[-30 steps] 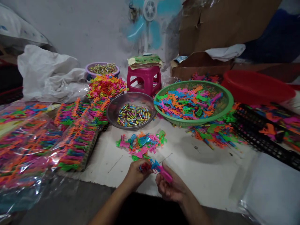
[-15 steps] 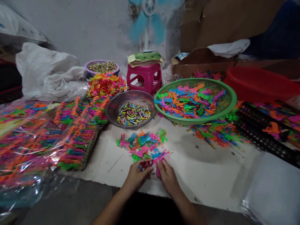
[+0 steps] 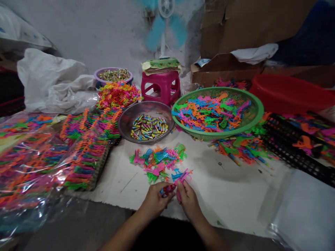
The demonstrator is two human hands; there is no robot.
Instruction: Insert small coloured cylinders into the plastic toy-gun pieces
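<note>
- My left hand (image 3: pixel 154 202) has its grip clenched on small tubes (image 3: pixel 167 190), so spares sit ready.
- My right hand (image 3: pixel 188 200) pinches a pink toy (image 3: pixel 180 196), close beside them.
- Loose pile (image 3: pixel 158 160) lies just ahead on the bench (image 3: pixel 230 195), within reach.

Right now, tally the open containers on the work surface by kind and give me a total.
Metal bowl: 1
Green basket: 1
Red basin: 1
Purple bowl: 1
Total: 4
The left hand and right hand hold small plastic pieces just in front of the metal bowl.
</note>
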